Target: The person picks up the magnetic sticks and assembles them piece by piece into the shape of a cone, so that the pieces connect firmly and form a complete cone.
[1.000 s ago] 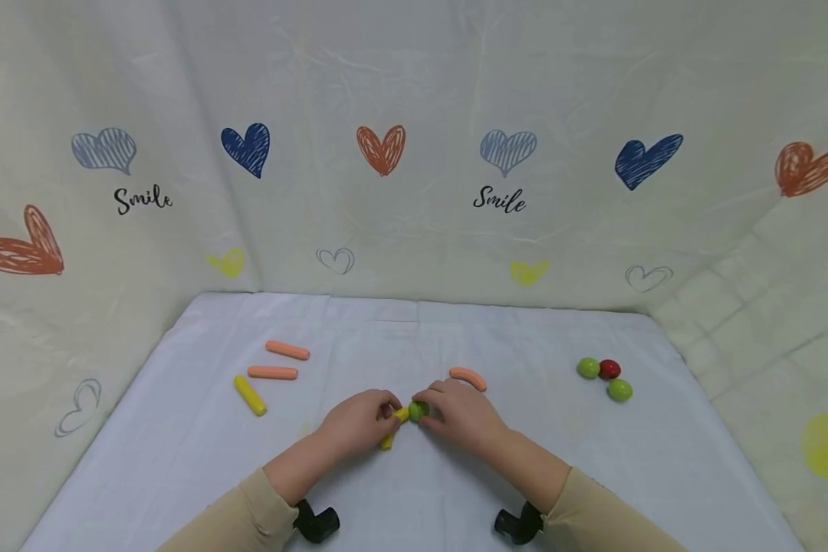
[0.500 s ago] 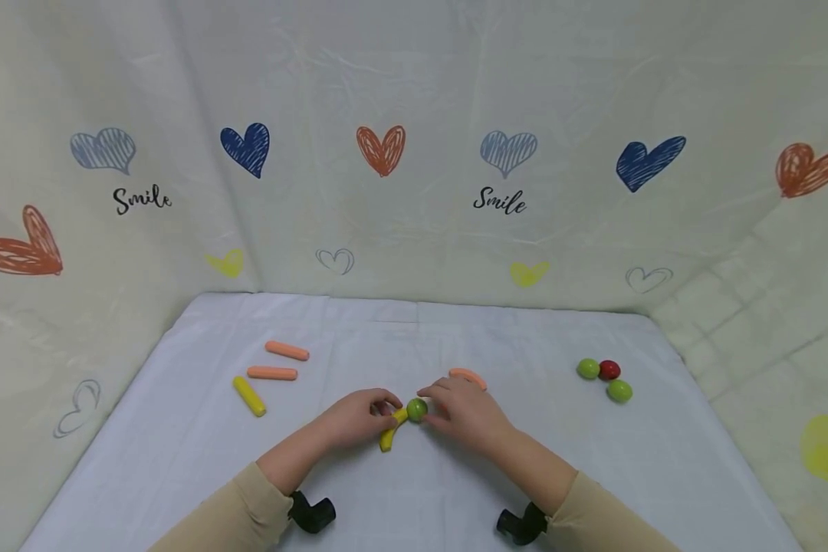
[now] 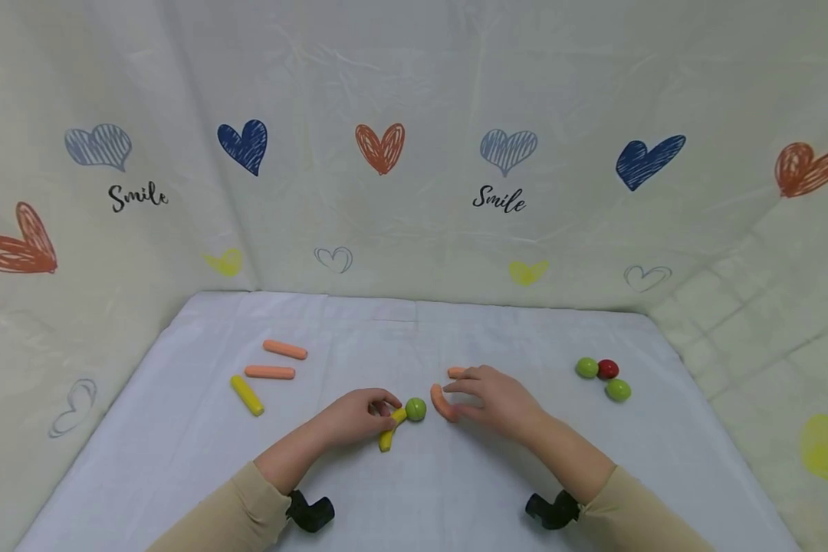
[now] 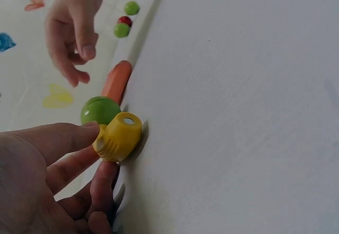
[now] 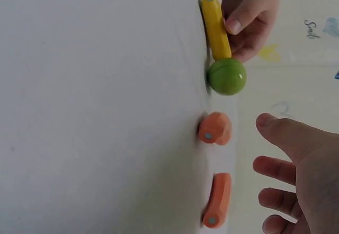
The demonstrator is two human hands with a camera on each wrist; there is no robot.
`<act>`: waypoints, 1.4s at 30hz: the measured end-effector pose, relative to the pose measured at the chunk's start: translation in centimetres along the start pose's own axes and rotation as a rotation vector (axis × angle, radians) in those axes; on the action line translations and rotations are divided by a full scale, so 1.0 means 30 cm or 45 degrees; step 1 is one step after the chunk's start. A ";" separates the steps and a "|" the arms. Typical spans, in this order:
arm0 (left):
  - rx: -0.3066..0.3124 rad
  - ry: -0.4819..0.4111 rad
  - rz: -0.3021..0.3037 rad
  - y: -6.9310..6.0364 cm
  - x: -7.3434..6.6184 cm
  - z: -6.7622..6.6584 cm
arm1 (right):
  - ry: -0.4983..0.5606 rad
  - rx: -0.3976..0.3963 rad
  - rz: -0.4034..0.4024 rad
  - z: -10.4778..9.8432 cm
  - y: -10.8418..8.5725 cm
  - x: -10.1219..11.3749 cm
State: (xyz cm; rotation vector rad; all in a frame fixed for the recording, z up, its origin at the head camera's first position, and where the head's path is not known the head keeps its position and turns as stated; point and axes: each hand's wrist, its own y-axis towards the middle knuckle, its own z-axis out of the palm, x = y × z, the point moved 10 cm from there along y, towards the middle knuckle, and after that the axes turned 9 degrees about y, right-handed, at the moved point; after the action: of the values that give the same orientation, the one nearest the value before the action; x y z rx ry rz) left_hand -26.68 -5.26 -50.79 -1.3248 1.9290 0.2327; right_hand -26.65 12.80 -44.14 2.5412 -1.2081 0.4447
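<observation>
In the head view, my left hand pinches a yellow curved toy stick between thumb and fingers. Against that stick's upper end rests a green ball; the right wrist view shows the two touching. My right hand hovers by an orange curved stick. Its fingers are spread, apart from the pieces, as the right wrist view shows. Partly hidden behind this hand lies a second orange stick. Grey discs mark the ends of the orange sticks in the right wrist view.
On the table's left lie two straight orange sticks and a straight yellow stick. Two green balls and a red ball sit at the right. A white cloth covers the table; a heart-printed sheet hangs behind.
My right hand has drawn away from the green ball to the right. A curved orange stick now shows by its fingers. The left hand stays at the yellow stick.
</observation>
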 end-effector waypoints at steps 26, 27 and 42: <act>0.019 -0.014 -0.001 -0.003 -0.004 -0.006 | -0.145 0.362 -0.222 0.078 0.141 0.026; 0.019 -0.014 0.001 -0.002 -0.003 -0.005 | -0.162 0.371 -0.218 0.085 0.145 0.024; 0.010 -0.017 -0.002 0.000 0.010 0.001 | -0.219 0.332 -0.187 0.078 0.126 0.008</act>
State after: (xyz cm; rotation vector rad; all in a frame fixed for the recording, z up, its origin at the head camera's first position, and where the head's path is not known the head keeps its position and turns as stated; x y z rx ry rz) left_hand -26.72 -5.45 -51.00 -1.3160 1.9159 0.2325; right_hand -29.12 9.42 -45.68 2.9201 -1.0695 0.3776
